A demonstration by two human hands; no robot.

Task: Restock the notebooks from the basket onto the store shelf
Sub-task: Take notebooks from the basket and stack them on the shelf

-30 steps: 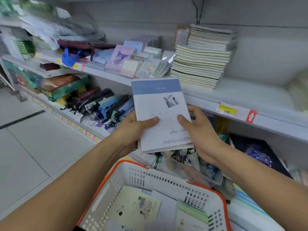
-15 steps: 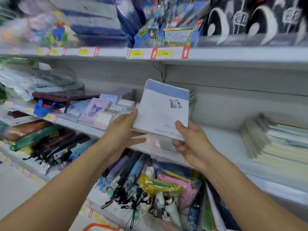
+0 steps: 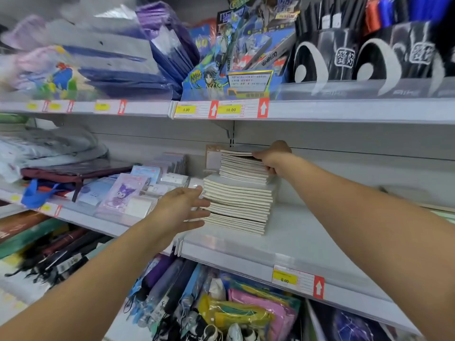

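Bare shelf (image 3: 307, 232) right of notebook stack (image 3: 240, 205), open for reach-in. Left side blocked: card packs (image 3: 123, 195) close beside stack, left hand (image 3: 183, 210) between them. Upper shelf edge (image 3: 344, 110) overhead limits height above stack; right hand (image 3: 272, 156) at stack top.

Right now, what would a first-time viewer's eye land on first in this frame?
Probably the tall stack of notebooks at the centre of the middle shelf, with both arms converging on it. The right hand holds the top notebook at its right edge, while the left hand reaches open-fingered to the stack's left side. Above, yellow price tags mark the upper shelf's edge.
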